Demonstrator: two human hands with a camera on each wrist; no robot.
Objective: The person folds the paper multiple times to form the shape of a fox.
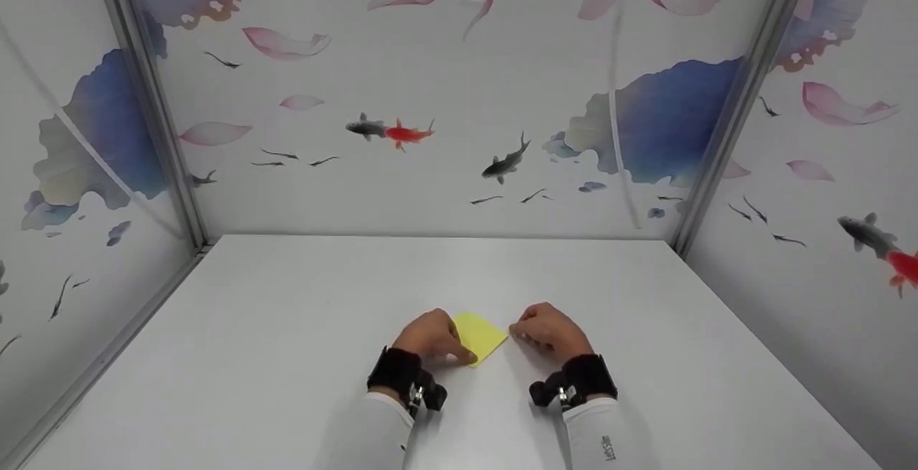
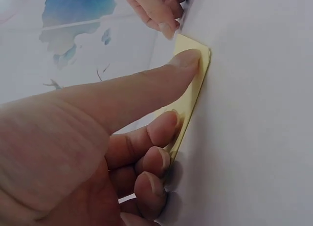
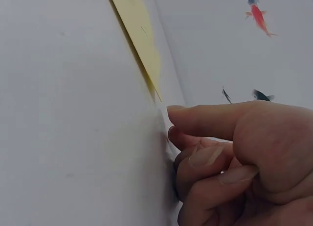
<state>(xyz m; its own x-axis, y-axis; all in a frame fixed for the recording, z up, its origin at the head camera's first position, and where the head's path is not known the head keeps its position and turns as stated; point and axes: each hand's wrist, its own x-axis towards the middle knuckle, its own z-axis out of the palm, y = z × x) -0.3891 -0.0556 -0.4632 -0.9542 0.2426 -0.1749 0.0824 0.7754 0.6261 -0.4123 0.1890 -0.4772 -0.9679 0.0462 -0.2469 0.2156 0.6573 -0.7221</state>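
Observation:
A piece of yellow paper lies on the white table, one corner pointing right. Its near edge looks layered in the left wrist view, like folded paper. My left hand holds its left side, the thumb flat on top near the near corner and the other fingers bent at its edge. Part of the paper is hidden under this hand. Just off the right corner is my right hand, fingers curled and thumb tip close to the index fingertip. In the right wrist view a small gap separates that thumb from the paper's tip.
White panels printed with fish, petals and blue leaves stand around the table at the back, left and right. Grey metal posts mark the corners. Both wrists wear black straps with small camera mounts, below white sleeves.

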